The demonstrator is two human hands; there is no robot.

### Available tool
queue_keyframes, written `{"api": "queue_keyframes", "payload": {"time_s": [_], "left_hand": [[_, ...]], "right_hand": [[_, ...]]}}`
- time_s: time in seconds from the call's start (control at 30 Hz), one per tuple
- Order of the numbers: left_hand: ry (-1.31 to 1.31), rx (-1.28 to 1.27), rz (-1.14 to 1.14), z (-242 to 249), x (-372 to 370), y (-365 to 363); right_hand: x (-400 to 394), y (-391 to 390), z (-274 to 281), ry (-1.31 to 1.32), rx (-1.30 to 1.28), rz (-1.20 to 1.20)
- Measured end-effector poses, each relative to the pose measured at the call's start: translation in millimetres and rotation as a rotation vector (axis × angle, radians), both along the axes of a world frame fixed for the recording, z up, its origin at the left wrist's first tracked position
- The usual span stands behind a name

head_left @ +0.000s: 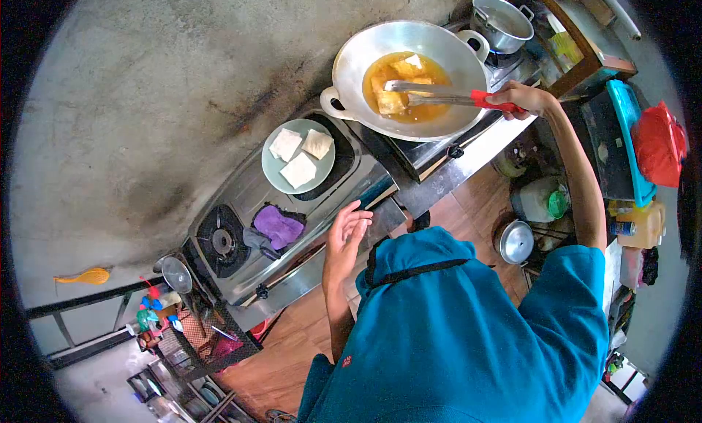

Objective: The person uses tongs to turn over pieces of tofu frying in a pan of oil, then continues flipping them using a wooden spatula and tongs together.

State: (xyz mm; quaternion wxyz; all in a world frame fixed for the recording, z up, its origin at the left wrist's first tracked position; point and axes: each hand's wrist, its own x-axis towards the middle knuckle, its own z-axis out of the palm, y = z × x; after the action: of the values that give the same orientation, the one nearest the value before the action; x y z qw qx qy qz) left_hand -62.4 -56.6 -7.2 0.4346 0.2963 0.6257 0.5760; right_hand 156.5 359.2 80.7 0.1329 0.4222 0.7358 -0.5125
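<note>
Those golden pieces [390, 100] are sitting in the oil [430, 111], down in the middle of the wok [462, 63]. The tongs [446, 97] reach in over them, tips apart; can't tell if they're actually touching. The right hand [518, 100] is closed around the red grips [485, 101], outside the rim, which seems smart. Best bet imo: go in low, squeeze gently since they look soft, and tip away from the body so nothing splashes. The left hand [345, 236] is empty, fingers loosely spread, near the stove [351, 185]'s front edge. Beyond it, a plate [325, 167] holds three white blocks [298, 171].
</note>
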Motion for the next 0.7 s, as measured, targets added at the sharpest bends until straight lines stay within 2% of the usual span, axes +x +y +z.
{"api": "queue_keyframes", "payload": {"time_s": [0.23, 0.7], "left_hand": [[-0.007, 0.003, -0.002, -1, -2, 1], [-0.001, 0.008, -0.020, -3, -5, -1]], "right_hand": [[-2, -3, 9, -0.054, 0.051, 0.045], [-3, -4, -3, -0.030, 0.177, -0.019]]}}
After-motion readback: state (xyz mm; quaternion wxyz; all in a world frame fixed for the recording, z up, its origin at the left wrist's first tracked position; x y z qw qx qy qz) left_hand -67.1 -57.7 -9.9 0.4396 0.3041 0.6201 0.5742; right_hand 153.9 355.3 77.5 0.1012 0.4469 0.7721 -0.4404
